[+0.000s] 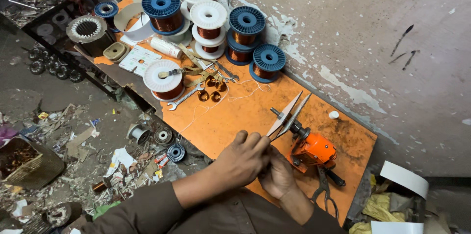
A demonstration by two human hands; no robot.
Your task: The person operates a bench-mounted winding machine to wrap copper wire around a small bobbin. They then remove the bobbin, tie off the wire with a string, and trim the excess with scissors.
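Your left hand point(243, 161) has its grip closed on the white former plates point(287, 115) of the orange winder point(314, 149); your right hand point(277, 176) pinches beneath them, above the tabletop point(245, 111).

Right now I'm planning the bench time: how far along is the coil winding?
Done, it seems: a few small copper coils lie on the orange bench. In hand: both hands, left and right, work at the former on the orange winder; no wire shows on it. Left: unclear how many; full wire spools stand by the wall.
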